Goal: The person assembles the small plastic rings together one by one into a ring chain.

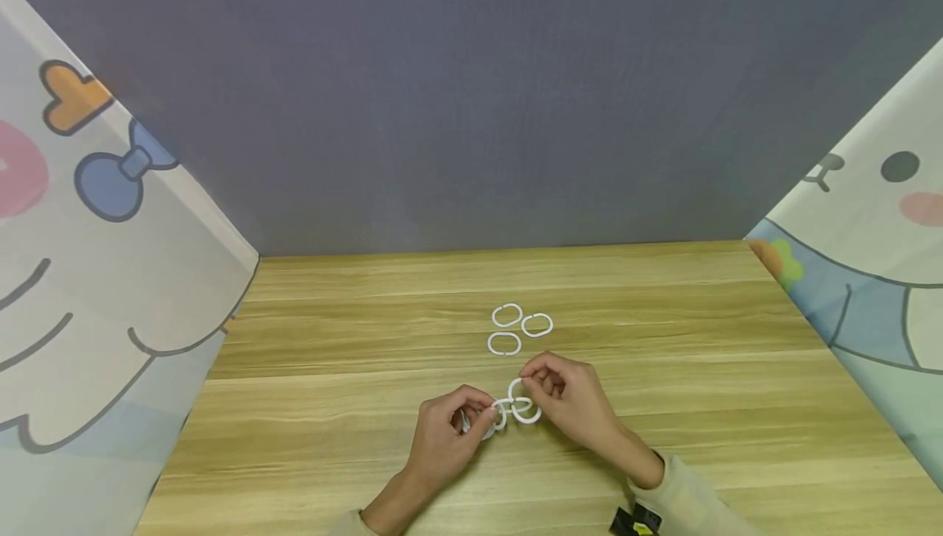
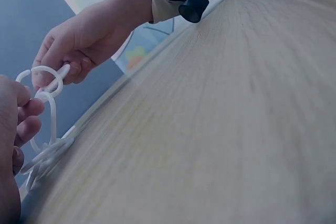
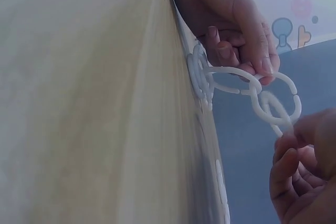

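Cartoon-print panel (image 1: pixel 169 274) at far left; left hand (image 1: pixel 449 435) low over wood-grain surface (image 1: pixel 331 340), thumb and index finger pinching one link of white chain (image 1: pixel 512 401); chain runs between both hands, more of its links bunched on the surface near the left hand; three loose links (image 1: pixel 504 334) lie grouped beyond the hands; right hand (image 1: pixel 578 401) pinches another chain link, remaining fingers curled; black device (image 1: pixel 636 521) at the right sleeve (image 1: pixel 685 493); second printed panel (image 1: pixel 869 233) at far right.

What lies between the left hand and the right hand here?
A short chain of white oval plastic-looking links spans from the left hand to the right hand, shown in the head view.
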`<state>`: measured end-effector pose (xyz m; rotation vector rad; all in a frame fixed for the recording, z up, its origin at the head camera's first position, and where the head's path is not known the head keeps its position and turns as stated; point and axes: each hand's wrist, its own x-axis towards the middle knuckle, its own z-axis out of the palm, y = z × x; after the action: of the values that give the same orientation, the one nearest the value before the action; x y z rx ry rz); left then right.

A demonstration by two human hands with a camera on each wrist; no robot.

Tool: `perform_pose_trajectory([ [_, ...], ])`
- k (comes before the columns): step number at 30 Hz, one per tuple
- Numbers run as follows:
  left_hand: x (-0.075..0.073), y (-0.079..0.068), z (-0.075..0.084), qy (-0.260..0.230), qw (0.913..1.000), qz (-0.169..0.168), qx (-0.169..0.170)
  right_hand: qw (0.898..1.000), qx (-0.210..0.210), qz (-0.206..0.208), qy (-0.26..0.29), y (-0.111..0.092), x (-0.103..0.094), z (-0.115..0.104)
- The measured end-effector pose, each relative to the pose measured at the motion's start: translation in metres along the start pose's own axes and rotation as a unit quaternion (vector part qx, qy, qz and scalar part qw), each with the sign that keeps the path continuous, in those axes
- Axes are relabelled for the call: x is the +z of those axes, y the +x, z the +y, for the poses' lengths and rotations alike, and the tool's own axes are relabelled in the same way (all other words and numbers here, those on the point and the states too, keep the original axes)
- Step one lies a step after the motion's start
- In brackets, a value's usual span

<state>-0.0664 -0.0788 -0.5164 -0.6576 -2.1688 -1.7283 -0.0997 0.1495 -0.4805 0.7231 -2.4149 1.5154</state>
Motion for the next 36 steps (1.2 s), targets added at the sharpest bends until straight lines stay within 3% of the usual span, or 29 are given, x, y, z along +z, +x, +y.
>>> perform_pose_trajectory([
  [11, 0.0, 0.0, -0.001, -0.002, 1.0, 0.0, 0.004, 0.999, 0.0, 0.037, -0.037, 0.002, -0.006, 0.004],
  [16, 0.0, 0.0, 0.0, -0.008, 0.9999, -0.004, 0.01, 0.998, 0.053, 0.027, 0.024, 0.001, -0.007, 0.002],
  [22, 0.001, 0.0, 0.001, -0.014, 0.9998, -0.005, 0.016, 0.989, 0.103, -0.003, 0.107, 0.001, -0.006, -0.003],
  [30, 0.0, -0.001, 0.0, -0.021, 0.9997, -0.003, -0.011, 0.986, 0.096, -0.039, 0.131, -0.001, -0.004, -0.005],
  [36, 0.001, 0.0, -0.001, -0.008, 0.9999, -0.009, 0.006, 0.984, 0.091, -0.059, 0.138, -0.001, -0.004, -0.006],
])
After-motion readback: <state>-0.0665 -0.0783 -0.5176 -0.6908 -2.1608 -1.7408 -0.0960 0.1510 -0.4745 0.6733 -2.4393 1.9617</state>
